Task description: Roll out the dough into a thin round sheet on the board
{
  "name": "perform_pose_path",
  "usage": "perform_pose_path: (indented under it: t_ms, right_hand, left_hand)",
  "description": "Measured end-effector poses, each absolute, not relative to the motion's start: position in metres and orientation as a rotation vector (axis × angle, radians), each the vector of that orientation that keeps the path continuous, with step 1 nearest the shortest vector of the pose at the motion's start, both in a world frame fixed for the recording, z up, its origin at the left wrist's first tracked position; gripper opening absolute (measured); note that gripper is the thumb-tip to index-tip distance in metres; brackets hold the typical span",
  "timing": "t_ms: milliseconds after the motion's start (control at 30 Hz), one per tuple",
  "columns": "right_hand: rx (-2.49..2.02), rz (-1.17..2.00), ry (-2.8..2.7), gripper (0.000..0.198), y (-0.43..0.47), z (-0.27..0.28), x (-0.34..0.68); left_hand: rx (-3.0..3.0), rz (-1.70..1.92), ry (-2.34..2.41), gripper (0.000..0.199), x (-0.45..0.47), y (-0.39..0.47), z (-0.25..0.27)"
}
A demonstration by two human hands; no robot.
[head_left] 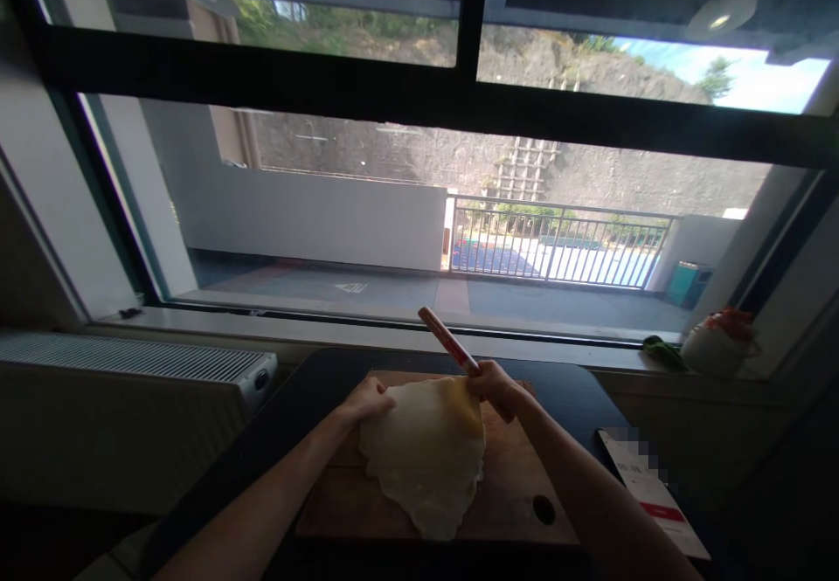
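Observation:
A pale, thin sheet of dough (423, 459) with ragged edges hangs or lies over a wooden cutting board (517, 494), its lower end tapering toward me. My left hand (368, 400) is closed on the sheet's upper left edge, thumb and fingers pinching it. At the upper right corner, my right hand (495, 389) grips a rolling pin (447, 339), a slim stick with red markings that points up and left. The right fingers also touch the dough's corner; whether they pinch it is hard to see. Yellowish light shows through the dough there.
The board rests on a dark table (275, 441). A printed card (655, 494) lies at its right side. Ahead is a windowsill (367, 330) with a white pot (717, 345) at right. To the left stands a radiator (131, 363).

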State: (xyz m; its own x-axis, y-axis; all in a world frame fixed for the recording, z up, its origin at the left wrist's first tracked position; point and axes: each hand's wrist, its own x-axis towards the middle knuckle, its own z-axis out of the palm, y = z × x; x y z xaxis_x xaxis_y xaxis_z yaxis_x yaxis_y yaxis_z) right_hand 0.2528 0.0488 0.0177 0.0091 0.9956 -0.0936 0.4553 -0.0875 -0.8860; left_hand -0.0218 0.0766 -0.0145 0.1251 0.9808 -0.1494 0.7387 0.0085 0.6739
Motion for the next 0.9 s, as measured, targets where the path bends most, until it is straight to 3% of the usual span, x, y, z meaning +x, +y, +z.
perform_pose_path:
  t_ms: [300, 500, 633, 800, 900]
  right_hand:
    - [-1.146, 1.181, -1.299, 0.023, -0.026, 0.06, 0.275]
    - [-1.349, 1.12, -0.969, 0.026, -0.042, -0.007, 0.316]
    - [-1.484, 1.08, -0.955, 0.024, -0.033, -0.055, 0.329]
    - [-1.569, 0.922, -1.118, 0.028, -0.021, -0.062, 0.326]
    - [-1.574, 0.926, -1.14, 0.026, -0.017, -0.059, 0.324]
  left_hand:
    - [1.492, 0.634, 1.023, 0.044, -0.014, 0.077, 0.052]
    - [1.421, 0.643, 1.391, 0.037, 0.034, 0.097, 0.028]
    - [1.358, 0.534, 1.497, 0.043, 0.02, 0.078, 0.006]
    - [1.49, 0.2, 1.533, 0.055, -0.002, 0.044, -0.005]
    - [1.75, 0.153, 1.595, 0.051, 0.005, 0.03, -0.011]
